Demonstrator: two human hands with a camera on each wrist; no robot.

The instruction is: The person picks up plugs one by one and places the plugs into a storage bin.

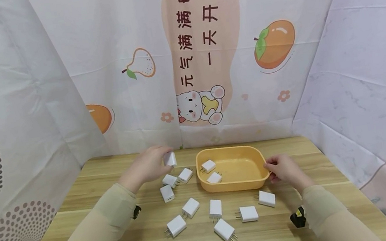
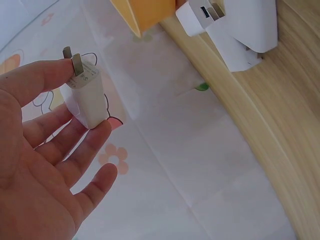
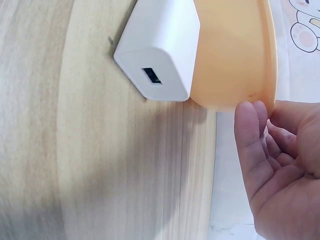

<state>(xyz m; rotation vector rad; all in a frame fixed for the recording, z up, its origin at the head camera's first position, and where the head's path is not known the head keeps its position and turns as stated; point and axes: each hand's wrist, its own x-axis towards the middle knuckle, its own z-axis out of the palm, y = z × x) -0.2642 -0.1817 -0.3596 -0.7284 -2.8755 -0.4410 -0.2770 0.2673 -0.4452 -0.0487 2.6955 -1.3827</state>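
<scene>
Left of the yellow tub [image 1: 233, 187], the left hand [image 1: 147, 167] has one white charger [image 1: 170, 159] up off the counter [image 1: 145, 204]; grip is pinching it at the fingertips, metal prongs pointing down. At the tub's right end, the right hand [image 1: 284, 169]: grip pinching the rim. In the tub: two chargers [image 1: 208, 166], both toward its left end, close together but apart. Just left of the tub, on the counter: three chargers [image 1: 167, 193] bunched up; can't tell if any touch. In front of the tub: six chargers [image 1: 249, 213] scattered, all lying on their sides, prongs facing different ways. Of those, the right-hand one sits nearest the tub's front right corner; right wrist view shows the dark slot in its end. Behind the tub: printed cloth [image 1: 107, 25] hanging at the counter's far edge.
</scene>
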